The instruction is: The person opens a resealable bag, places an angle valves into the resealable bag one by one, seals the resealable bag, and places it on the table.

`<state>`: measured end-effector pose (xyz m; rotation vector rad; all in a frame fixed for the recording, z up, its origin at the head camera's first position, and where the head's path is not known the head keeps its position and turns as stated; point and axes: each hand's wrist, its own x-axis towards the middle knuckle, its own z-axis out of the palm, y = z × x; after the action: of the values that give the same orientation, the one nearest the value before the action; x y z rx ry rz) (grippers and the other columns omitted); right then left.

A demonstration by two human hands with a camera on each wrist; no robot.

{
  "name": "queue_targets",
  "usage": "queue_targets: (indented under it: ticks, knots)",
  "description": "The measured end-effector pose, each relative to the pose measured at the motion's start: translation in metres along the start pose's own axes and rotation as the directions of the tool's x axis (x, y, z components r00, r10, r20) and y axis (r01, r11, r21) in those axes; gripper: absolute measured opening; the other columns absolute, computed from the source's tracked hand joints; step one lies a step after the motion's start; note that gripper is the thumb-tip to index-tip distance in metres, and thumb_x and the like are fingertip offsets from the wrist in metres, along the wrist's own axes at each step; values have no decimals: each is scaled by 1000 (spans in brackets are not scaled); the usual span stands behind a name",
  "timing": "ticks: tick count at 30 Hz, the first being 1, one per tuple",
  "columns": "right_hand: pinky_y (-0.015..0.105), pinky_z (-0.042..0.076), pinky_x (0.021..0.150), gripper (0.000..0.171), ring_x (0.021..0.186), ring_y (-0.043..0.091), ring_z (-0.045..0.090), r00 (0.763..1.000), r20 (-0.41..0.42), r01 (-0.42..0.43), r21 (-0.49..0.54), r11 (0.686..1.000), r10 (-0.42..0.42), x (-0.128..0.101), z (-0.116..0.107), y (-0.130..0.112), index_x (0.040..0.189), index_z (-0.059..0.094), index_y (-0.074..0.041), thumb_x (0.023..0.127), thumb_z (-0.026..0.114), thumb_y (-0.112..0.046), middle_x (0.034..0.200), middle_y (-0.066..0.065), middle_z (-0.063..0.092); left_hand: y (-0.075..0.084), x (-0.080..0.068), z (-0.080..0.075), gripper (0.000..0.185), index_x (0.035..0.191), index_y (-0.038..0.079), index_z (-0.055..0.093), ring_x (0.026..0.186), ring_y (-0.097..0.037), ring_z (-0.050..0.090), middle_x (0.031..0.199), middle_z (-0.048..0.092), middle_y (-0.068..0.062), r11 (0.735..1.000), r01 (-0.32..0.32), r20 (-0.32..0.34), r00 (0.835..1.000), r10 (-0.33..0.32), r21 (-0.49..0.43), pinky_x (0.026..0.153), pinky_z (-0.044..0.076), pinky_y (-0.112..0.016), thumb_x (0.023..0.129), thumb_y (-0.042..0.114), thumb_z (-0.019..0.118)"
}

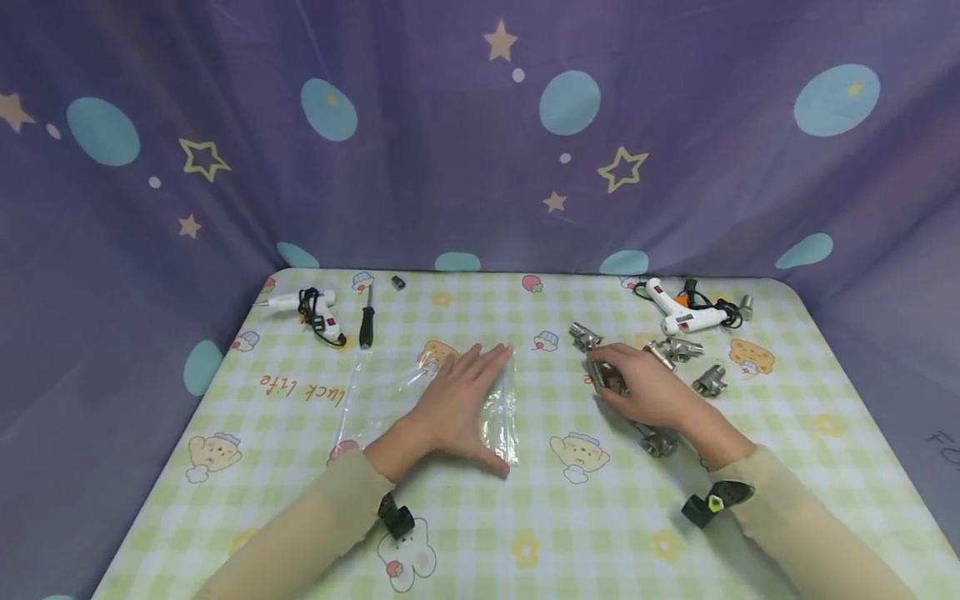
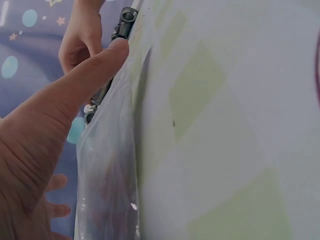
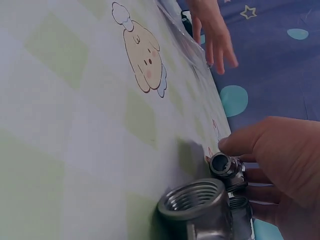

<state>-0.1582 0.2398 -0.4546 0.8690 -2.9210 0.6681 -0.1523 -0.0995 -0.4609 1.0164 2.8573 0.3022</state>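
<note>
A clear plastic bag (image 1: pixel 378 404) lies flat on the checked cloth. My left hand (image 1: pixel 453 408) rests over its right part with fingers spread and thumb out to the side. My right hand (image 1: pixel 648 387) has its thumb and fingers around a silvery threaded pipe fitting (image 3: pixel 225 166), low over the cloth. Other metal fittings surround this hand: one (image 1: pixel 585 336) beyond the fingertips, several (image 1: pixel 681 348) behind the knuckles, one (image 1: pixel 710 381) to the right and another (image 1: pixel 657 443) under the wrist side. A wide threaded opening (image 3: pixel 195 202) shows close up in the right wrist view.
At the back left lie a white glue gun (image 1: pixel 327 315) with its black cord wound up, a black-handled screwdriver (image 1: pixel 367 327) and a small dark piece (image 1: pixel 398 282). Another white glue gun (image 1: pixel 696 320) lies back right, beside a small metal piece (image 1: pixel 747 306). A purple curtain (image 1: pixel 450 183) hangs behind.
</note>
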Motion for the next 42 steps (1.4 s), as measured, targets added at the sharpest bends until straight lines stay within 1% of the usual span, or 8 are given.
queue_targets:
  ticks: [6, 14, 20, 28, 32, 36, 39, 42]
  knots:
    - [52, 61, 97, 52, 115, 34, 71, 1000, 10, 24, -28, 999, -24, 1, 2, 1, 139, 66, -2, 90, 82, -8, 135, 18, 69, 0, 2, 4, 172, 173, 15, 7, 164, -41, 21, 180, 18, -8, 998, 8, 29, 1000, -10, 65, 129, 23, -69, 41, 100, 77]
    - [49, 62, 94, 51, 110, 31, 73, 999, 18, 47, -32, 998, -46, 3, 2, 2, 138, 67, -1, 90, 83, -8, 130, 16, 71, -3, 3, 7, 178, 173, 12, 5, 165, -41, 20, 179, 18, -15, 998, 17, 53, 998, -20, 60, 129, 22, -70, 37, 100, 78]
    - [51, 61, 98, 51, 114, 33, 73, 999, 28, 44, -31, 999, -43, 5, 2, 4, 139, 66, -2, 91, 82, -10, 131, 15, 71, -4, 4, 8, 175, 172, 11, 8, 164, -37, 25, 178, 25, -10, 998, 26, 79, 996, -31, 64, 131, 21, -66, 39, 100, 78]
    - [52, 61, 100, 52, 115, 35, 72, 999, 35, 35, -31, 999, -34, 5, 1, 5, 139, 66, -2, 91, 83, -11, 130, 15, 71, -4, 4, 8, 169, 172, 11, 16, 162, -35, 30, 175, 31, -9, 998, 13, 70, 997, -17, 58, 131, 21, -68, 42, 98, 79]
    - [53, 61, 100, 52, 115, 35, 72, 999, 36, 33, -31, 999, -32, 5, 1, 6, 139, 66, -2, 91, 83, -11, 130, 16, 70, -4, 3, 7, 163, 171, 11, 20, 160, -35, 34, 173, 35, -9, 999, -9, 37, 999, 8, 35, 129, 24, -69, 46, 96, 80]
    - [53, 61, 100, 52, 115, 35, 72, 999, 34, 32, -30, 999, -31, 5, 0, 6, 139, 66, -1, 91, 83, -11, 130, 16, 71, -6, 2, 4, 154, 169, 11, 27, 156, -33, 40, 169, 41, -9, 999, -40, -42, 998, 39, -14, 126, 30, -70, 49, 89, 85]
    - [53, 60, 100, 52, 114, 35, 72, 999, 32, 30, -28, 999, -29, 5, 0, 7, 139, 66, -2, 91, 83, -12, 129, 15, 71, -7, 1, 3, 148, 167, 11, 33, 151, -32, 46, 164, 47, -9, 996, -70, -110, 992, 64, -53, 124, 35, -67, 50, 84, 89]
    - [52, 61, 99, 52, 113, 34, 72, 999, 26, 31, -26, 999, -30, 4, 0, 6, 138, 67, -1, 90, 84, -13, 128, 15, 71, -8, 0, 2, 144, 166, 12, 37, 149, -31, 49, 162, 51, -9, 992, -93, -165, 983, 78, -87, 124, 38, -61, 51, 80, 91]
